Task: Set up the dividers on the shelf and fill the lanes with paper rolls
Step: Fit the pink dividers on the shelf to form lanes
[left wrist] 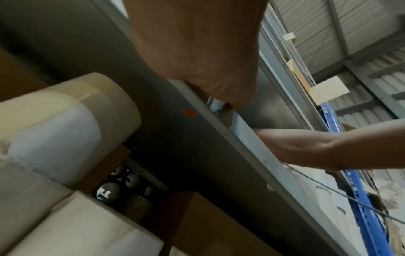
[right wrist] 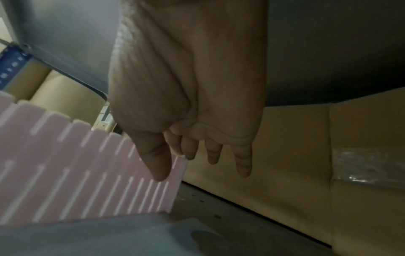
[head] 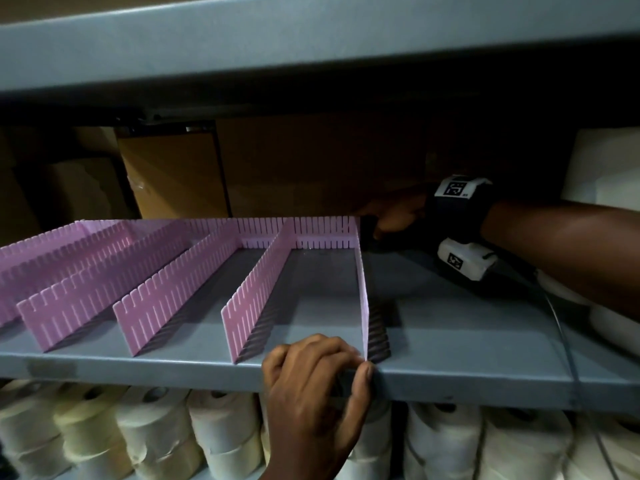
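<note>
Several pink slotted dividers (head: 252, 299) stand on the grey shelf (head: 485, 341), running front to back and joined to a cross divider (head: 318, 233) at the rear. The rightmost divider (head: 363, 289) is seen edge-on. My left hand (head: 346, 358) grips its near end at the shelf's front lip, thumb on the lip. My right hand (head: 388, 223) reaches deep into the shelf to the far end. In the right wrist view the thumb and forefinger of that hand (right wrist: 175, 164) pinch the top corner of the divider (right wrist: 98, 173); the other fingers hang loose. The lanes hold no paper rolls.
Rows of cream paper rolls (head: 221, 427) fill the shelf below. More white rolls (head: 606, 174) sit at the right under my right arm. Cardboard boxes (head: 173, 174) stand behind the dividers. The upper shelf (head: 311, 39) hangs low overhead. A thin cable (head: 561, 341) crosses the shelf's right side.
</note>
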Demonstrator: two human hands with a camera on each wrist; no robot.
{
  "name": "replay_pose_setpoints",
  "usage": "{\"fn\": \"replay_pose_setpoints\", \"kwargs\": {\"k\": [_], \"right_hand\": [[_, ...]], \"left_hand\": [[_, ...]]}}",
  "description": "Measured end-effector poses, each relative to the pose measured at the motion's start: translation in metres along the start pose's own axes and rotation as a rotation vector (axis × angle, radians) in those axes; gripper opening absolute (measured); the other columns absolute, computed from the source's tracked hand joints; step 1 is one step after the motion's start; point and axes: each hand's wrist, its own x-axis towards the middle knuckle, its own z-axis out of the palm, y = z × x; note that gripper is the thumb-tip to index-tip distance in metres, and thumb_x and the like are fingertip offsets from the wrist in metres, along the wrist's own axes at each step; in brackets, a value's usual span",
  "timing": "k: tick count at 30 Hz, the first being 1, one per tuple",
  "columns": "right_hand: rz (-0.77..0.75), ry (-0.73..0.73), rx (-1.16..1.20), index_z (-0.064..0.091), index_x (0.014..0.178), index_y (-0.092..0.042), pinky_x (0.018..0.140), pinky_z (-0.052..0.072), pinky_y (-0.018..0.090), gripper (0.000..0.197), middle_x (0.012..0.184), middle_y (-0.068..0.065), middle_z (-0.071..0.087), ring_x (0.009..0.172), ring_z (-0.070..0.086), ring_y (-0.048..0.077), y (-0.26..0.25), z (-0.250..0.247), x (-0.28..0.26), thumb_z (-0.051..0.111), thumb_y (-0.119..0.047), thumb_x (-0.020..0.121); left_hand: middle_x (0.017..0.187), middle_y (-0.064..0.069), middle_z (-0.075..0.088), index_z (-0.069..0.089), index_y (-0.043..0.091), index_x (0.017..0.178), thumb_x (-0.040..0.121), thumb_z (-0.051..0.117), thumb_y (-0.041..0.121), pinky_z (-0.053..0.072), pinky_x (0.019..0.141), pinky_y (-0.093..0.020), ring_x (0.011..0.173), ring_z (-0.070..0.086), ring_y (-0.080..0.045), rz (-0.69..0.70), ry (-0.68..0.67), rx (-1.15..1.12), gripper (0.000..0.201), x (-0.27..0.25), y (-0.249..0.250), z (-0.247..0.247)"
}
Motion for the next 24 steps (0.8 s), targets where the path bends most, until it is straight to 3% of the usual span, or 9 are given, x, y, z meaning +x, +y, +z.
{"fn": "replay_pose_setpoints", "kwargs": {"k": [3,6,12,16,21,24], "right_hand": [[0.002,0.014,0.039,0.045,0.144,-0.01,0.096,0.035,0.025,0.057,0.146,0.016,0.046,0.135,0.043,0.033,0.004,0.0,0.001,0.059,-0.001,0.089],[-0.015,0.031,0.043,0.045,0.145,-0.013,0.104,0.037,0.031,0.058,0.147,0.016,0.045,0.136,0.043,0.033,0.004,0.003,0.003,0.055,0.002,0.089],[-0.013,0.05,0.027,0.036,0.15,-0.014,0.111,0.031,0.032,0.061,0.153,0.013,0.037,0.142,0.036,0.031,0.0,0.007,-0.015,0.053,-0.003,0.093],[-0.024,0.082,0.008,0.024,0.154,-0.018,0.115,0.029,0.038,0.07,0.159,0.01,0.029,0.143,0.032,0.03,-0.009,-0.003,-0.022,0.056,-0.004,0.094],[-0.061,0.184,0.118,0.021,0.155,-0.025,0.119,0.027,0.042,0.067,0.16,0.004,0.026,0.144,0.031,0.025,-0.02,-0.015,-0.045,0.055,-0.015,0.098],[-0.083,0.298,0.105,0.032,0.152,-0.022,0.119,0.029,0.039,0.06,0.158,0.001,0.032,0.142,0.037,0.019,-0.023,-0.017,-0.073,0.056,-0.026,0.098]], "left_hand": [[0.096,0.013,0.07,0.072,0.021,0.08,0.094,0.067,0.032,0.039,0.087,-0.036,0.095,0.068,-0.011,0.023,0.036,-0.002,0.019,-0.003,-0.003,0.003],[0.097,0.013,0.07,0.072,0.021,0.078,0.094,0.068,0.031,0.038,0.087,-0.036,0.096,0.067,-0.011,0.037,0.059,-0.002,0.019,-0.004,-0.006,0.007],[0.098,0.013,0.069,0.071,0.02,0.081,0.094,0.067,0.03,0.036,0.09,-0.032,0.096,0.067,-0.011,0.026,0.041,-0.019,0.017,-0.007,-0.005,0.006],[0.101,0.012,0.068,0.071,0.02,0.086,0.094,0.069,0.028,0.039,0.089,-0.035,0.098,0.066,-0.011,0.034,0.001,-0.049,0.011,-0.007,-0.007,0.004],[0.105,0.01,0.069,0.074,0.018,0.092,0.096,0.065,0.027,0.041,0.089,-0.035,0.101,0.066,-0.012,0.037,-0.048,-0.095,0.013,-0.006,-0.007,-0.005],[0.104,0.005,0.071,0.075,0.013,0.092,0.095,0.066,0.023,0.048,0.087,-0.038,0.101,0.067,-0.015,0.052,-0.058,-0.173,0.014,-0.005,-0.009,-0.018]]}}
